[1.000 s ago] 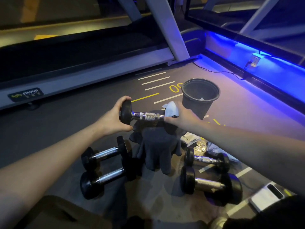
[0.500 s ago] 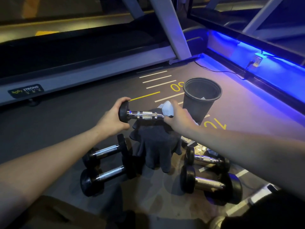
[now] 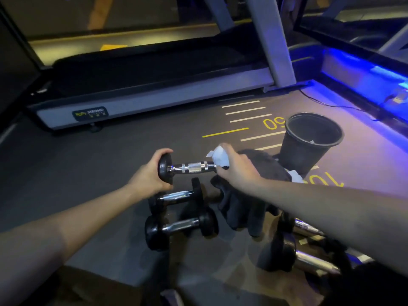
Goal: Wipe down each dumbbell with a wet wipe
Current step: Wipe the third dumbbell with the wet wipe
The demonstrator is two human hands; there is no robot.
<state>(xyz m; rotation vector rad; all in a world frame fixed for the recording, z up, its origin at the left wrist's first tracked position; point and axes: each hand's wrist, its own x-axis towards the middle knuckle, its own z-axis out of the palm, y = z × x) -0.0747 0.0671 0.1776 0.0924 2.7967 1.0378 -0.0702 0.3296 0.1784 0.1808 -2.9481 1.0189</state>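
dark rubber gym floor [image 3: 66, 173]: left hand [image 3: 148, 176] grips black-headed chrome-handled dumbbell [image 3: 189, 168]; right hand [image 3: 237, 167] pinches white wet wipe [image 3: 219, 157] around its far end. floor dumbbells [image 3: 180, 226] apparently remain.

Dark gym floor [image 3: 88, 164] marked with white and yellow lines and yellow numerals. Resting on it: two dumbbells [image 3: 181, 227] side by side at near centre, two more [image 3: 309, 259] near right, a dark cloth [image 3: 245, 208] between the pairs, a black bucket [image 3: 309, 146] far right, a treadmill [image 3: 141, 104] along the far side.
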